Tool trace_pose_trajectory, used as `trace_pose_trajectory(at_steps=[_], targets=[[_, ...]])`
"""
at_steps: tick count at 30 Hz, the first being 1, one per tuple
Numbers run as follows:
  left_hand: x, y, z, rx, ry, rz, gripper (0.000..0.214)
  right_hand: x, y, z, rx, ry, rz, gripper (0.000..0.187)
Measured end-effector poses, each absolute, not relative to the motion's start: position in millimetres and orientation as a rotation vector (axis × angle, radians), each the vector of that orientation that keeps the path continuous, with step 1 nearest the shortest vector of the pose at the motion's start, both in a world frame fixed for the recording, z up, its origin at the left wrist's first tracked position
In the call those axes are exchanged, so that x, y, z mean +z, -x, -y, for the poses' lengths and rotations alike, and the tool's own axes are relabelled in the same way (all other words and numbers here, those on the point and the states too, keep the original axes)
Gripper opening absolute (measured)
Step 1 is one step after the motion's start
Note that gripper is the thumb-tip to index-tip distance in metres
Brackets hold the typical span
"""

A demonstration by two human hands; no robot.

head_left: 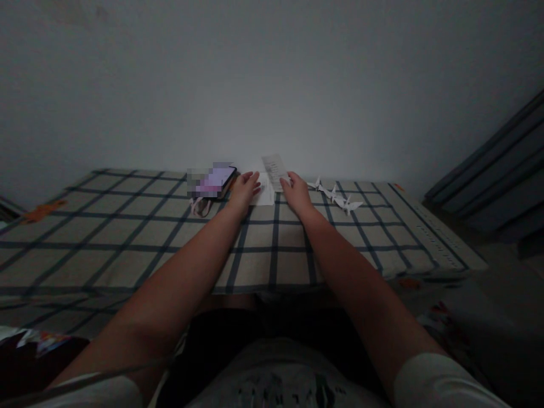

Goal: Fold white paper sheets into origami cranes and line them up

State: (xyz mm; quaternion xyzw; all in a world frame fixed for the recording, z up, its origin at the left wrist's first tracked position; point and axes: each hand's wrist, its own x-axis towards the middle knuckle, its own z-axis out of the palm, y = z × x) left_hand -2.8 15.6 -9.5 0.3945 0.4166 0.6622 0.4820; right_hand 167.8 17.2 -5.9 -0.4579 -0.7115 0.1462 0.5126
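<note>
My right hand (295, 190) pinches the lower right edge of a white paper sheet (274, 167) with printed lines, held tilted above the table. Beneath and to the left of it, another white paper (266, 195) lies on the checked cloth. My left hand (245, 190) is at that lower paper's left edge, fingers apart and curving toward it; whether they touch it I cannot tell. Several folded white paper cranes (334, 194) stand in a row just right of my right hand.
A phone (219, 182) with a lit screen, partly blurred out, is propped left of my left hand, a pale strap (200, 207) by its lower end. The checked tablecloth (170, 241) covers the table, which meets a plain wall (272, 85). Dark folds (501, 158) hang at right.
</note>
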Motion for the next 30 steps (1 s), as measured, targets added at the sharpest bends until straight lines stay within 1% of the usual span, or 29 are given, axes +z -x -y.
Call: trace_pose_trajectory(at_steps=[2,4,8,10,15,18,20,22,27,30], targets=[[-4.4,0.8,-9.6,1.487,-0.829,-0.918,0.043,-5.6,-165.3,-14.7,0.398,0.998,1.764,0.022],[1.2,1.1,-3.8,1.377,-0.751,-0.809,0.058,-5.8,-162.7,-11.8,0.437,0.905,1.847,0.018],[11.4,3.5,3.4,1.384,-0.778,-0.557,0.071,-7.5,-160.6,-8.9,0.498,0.873,1.911,0.019],[12.9,4.3,3.6,1.399,-0.776,-0.507,0.069,-7.9,-160.9,-7.9,0.504,0.907,1.951,0.02],[5.5,8.1,-2.9,1.339,-0.71,-0.571,0.043,-5.5,-160.6,-2.4,0.497,0.936,2.055,0.021],[2.9,10.1,-4.3,1.353,-0.634,-0.636,0.037,-4.6,-159.9,-0.6,0.492,0.918,2.071,0.028],[3.9,9.9,-3.3,1.372,-0.605,-0.629,0.035,-5.1,-159.9,-1.7,0.476,0.92,2.079,0.033],[5.6,8.8,-1.8,1.384,-0.587,-0.604,0.035,-6.0,-159.8,-4.5,0.452,0.937,2.064,0.035],[8.0,6.4,0.3,1.396,-0.557,-0.567,0.038,-8.4,-159.1,-14.2,0.424,1.02,1.876,0.021],[9.6,6.8,1.4,1.399,-0.548,-0.553,0.039,-9.2,-160.1,-16.6,0.5,1.061,1.755,0.02]])
